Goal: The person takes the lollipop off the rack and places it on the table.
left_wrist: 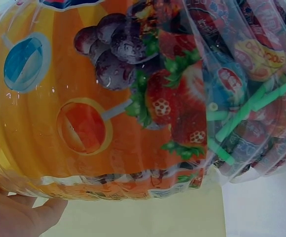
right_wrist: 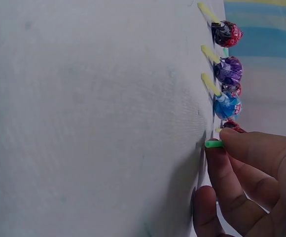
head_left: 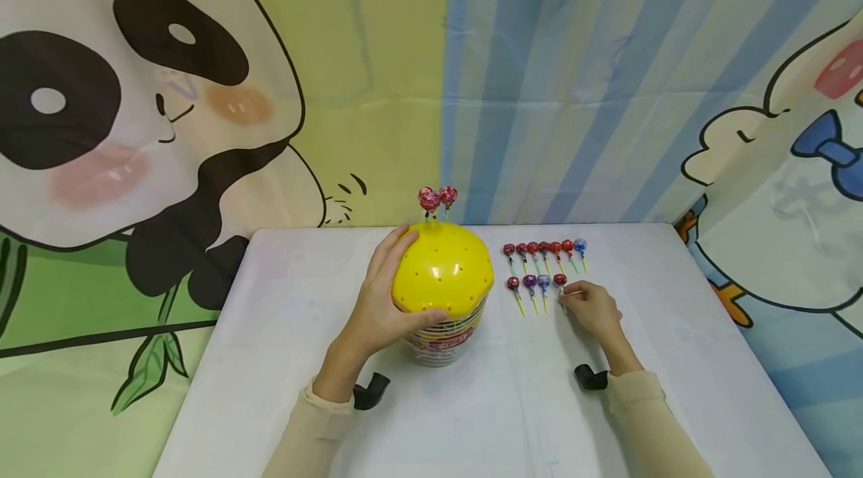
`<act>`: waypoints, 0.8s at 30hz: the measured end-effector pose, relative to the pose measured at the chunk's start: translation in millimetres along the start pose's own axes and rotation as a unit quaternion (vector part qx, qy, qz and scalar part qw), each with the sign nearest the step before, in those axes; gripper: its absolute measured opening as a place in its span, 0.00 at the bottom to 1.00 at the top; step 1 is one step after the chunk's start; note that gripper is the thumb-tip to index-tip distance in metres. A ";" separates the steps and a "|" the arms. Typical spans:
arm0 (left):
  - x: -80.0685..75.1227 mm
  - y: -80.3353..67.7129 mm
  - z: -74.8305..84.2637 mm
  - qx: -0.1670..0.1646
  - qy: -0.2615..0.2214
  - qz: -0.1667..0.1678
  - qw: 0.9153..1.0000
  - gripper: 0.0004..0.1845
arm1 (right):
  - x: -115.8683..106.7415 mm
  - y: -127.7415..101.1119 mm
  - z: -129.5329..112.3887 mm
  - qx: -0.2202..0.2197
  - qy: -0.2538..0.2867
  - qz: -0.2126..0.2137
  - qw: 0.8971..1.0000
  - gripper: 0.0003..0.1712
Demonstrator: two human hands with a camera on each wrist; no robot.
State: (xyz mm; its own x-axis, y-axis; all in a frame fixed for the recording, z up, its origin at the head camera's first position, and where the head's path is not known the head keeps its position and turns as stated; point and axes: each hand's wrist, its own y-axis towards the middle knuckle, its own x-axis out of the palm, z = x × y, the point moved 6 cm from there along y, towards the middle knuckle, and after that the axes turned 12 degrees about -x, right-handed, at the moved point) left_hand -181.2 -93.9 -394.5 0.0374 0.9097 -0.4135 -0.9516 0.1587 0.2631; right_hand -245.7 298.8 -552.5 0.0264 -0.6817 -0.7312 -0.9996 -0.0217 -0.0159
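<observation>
A clear lollipop tub (head_left: 438,343) with a yellow perforated dome lid (head_left: 441,268) stands mid-table, with two red lollipops (head_left: 436,199) stuck in the lid's top. My left hand (head_left: 384,306) grips the lid's left side; its palm (left_wrist: 15,212) shows under the tub's printed wall (left_wrist: 98,98). Right of the tub lie two rows of lollipops (head_left: 542,253). My right hand (head_left: 593,306) pinches the green stick (right_wrist: 213,143) of the red lollipop (head_left: 560,280) at the right end of the near row.
The table wears a white cloth (head_left: 472,403). Cartoon curtains hang behind it: a panda (head_left: 135,111) on the left, blue stripes (head_left: 573,73) on the right. Wrist camera mounts (head_left: 371,392) sit near both sleeves.
</observation>
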 end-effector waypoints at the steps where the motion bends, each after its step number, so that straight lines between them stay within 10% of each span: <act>1: 0.1 0.3 -0.3 -0.001 0.001 0.000 1.000 0.56 | 0.3 0.6 0.8 0.001 -0.003 -0.002 1.000 0.16; 24: 0.3 -0.3 0.4 0.000 0.003 0.001 1.000 0.56 | 3.2 7.1 -5.5 -0.012 -0.045 -0.016 0.999 0.16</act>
State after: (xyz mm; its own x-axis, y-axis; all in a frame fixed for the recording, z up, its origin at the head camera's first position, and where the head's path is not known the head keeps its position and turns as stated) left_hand -180.7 -93.5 -394.3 0.0331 0.9082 -0.4173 -0.9518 0.1560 0.2642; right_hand -252.7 292.5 -551.1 0.0576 -0.6115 -0.7891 -0.9978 -0.0614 -0.0253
